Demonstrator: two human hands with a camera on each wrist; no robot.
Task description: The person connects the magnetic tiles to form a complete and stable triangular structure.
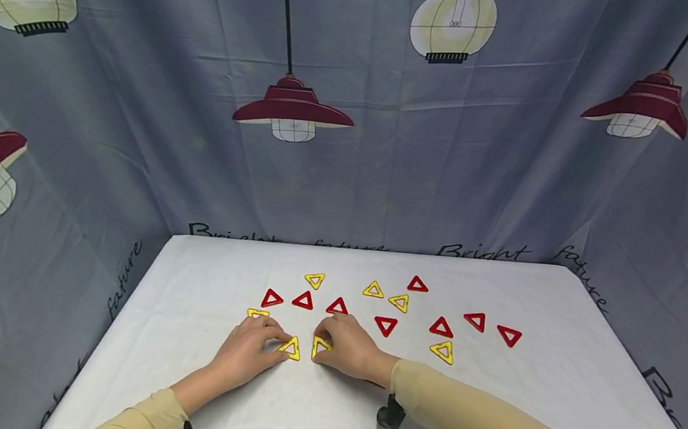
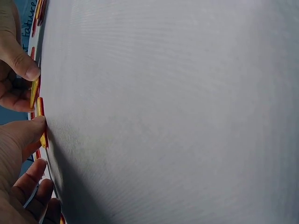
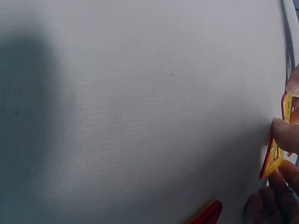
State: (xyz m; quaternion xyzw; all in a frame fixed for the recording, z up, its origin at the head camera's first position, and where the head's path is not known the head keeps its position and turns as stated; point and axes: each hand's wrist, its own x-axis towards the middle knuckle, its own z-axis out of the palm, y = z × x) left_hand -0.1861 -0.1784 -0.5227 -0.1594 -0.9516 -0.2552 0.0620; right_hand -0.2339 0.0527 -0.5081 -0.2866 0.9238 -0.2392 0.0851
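Observation:
My left hand (image 1: 251, 351) pinches a yellow triangle frame (image 1: 296, 348) between thumb and finger. Just to its right, my right hand (image 1: 350, 348) grips a second yellow triangle frame (image 1: 316, 353) by its edge. A narrow gap separates the two pieces in the head view. Side on, the left wrist view shows the left hand's triangle (image 2: 40, 106) with a red layer against the yellow. The right wrist view shows the same two colours on the right hand's triangle (image 3: 267, 163). Partly behind my left fingers lies another yellow triangle (image 1: 258, 312).
Red triangles, such as one red triangle (image 1: 385, 325), and yellow ones, such as one yellow triangle (image 1: 443, 351), lie scattered beyond my hands on the white table (image 1: 295, 426). A printed grey curtain (image 1: 348, 192) hangs behind. Black wrist cameras (image 1: 391, 412) sit under both forearms.

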